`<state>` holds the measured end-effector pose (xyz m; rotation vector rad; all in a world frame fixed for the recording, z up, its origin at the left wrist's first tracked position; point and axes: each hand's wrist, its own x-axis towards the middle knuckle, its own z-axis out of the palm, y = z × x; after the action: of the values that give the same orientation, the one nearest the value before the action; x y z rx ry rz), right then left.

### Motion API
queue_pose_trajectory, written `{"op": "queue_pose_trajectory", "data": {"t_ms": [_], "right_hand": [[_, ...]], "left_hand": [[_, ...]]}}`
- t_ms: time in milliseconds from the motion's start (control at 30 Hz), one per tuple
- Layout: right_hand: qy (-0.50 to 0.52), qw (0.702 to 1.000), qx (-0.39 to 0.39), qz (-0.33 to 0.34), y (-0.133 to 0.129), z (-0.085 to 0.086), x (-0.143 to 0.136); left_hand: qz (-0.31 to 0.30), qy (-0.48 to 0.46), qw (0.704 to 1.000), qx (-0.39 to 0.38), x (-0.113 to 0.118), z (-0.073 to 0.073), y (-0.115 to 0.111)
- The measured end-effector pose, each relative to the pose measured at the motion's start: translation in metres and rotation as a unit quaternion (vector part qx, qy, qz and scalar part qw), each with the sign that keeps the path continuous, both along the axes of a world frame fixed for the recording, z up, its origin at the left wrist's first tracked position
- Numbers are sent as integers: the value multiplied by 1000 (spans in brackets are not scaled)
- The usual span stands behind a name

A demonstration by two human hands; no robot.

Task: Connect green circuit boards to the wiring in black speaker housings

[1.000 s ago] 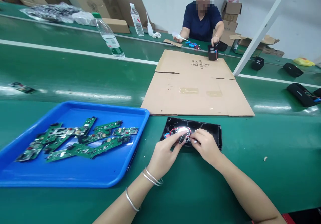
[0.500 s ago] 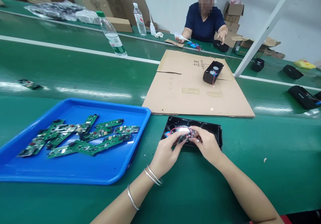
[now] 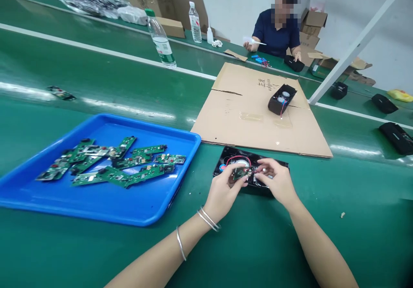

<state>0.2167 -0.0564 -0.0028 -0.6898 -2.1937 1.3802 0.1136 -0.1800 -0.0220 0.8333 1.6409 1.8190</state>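
Note:
Between the thumb and fingers of my left hand (image 3: 225, 189) is a small green circuit board (image 3: 240, 173), held above an open black speaker housing (image 3: 264, 154). My right hand (image 3: 278, 184) is closed in a pinch at the board's right end, on what looks like a thin wire (image 3: 255, 170); its tip is too small to make out clearly. Inside the housing, a round speaker driver (image 3: 238, 162) shows behind the board, with red and black wires looping past it. Both hands cover part of the housing.
Left of my hands stands a blue tray (image 3: 145, 219) with several green circuit boards (image 3: 122, 177). Behind lies a cardboard sheet (image 3: 226, 107) bearing another open speaker housing (image 3: 282, 100). A water bottle (image 3: 163, 47) stands farther back. A co-worker (image 3: 277, 32) sits across, holding a white squeeze bottle (image 3: 253, 42).
My left hand has turned the circuit board so its green face shows, and my right hand has shifted slightly right. The camera view has moved. The co-worker has lifted the squeeze bottle.

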Motion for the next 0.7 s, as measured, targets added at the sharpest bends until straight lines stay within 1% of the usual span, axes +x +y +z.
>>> {"op": "queue_pose_trajectory", "data": {"t_ms": [67,100,167,200,233,300,367,433,533,600,700], "right_hand": [[19,996,-84,-23,6,3,3],[25,993,-108,-32,9,5,4],[22,992,-117,-38,11,7,6],[15,995,-96,-31,10,7,7],[6,998,-57,-16,8,8,7],[-9,998,57,29,2,7,6],[-22,982,178,61,-6,4,5],[-35,962,264,63,-12,0,2],[-54,939,337,45,-17,-6,1],[-61,930,360,42,-18,-8,0],[-67,924,373,44,-17,-8,1]], "left_hand": [[27,-9,1000,-8,-1,1,1],[39,-10,999,-13,-2,2,1],[58,-13,998,-23,-3,3,1],[66,-15,997,-27,-4,3,1],[72,-17,997,-30,-4,3,1],[75,-24,996,-32,-3,2,1],[68,-29,997,-34,-2,1,0],[58,-27,997,-38,-1,0,-1],[50,-1,998,-45,1,0,-3],[47,25,997,-47,2,1,-3],[40,69,996,-48,2,1,-4]]}}
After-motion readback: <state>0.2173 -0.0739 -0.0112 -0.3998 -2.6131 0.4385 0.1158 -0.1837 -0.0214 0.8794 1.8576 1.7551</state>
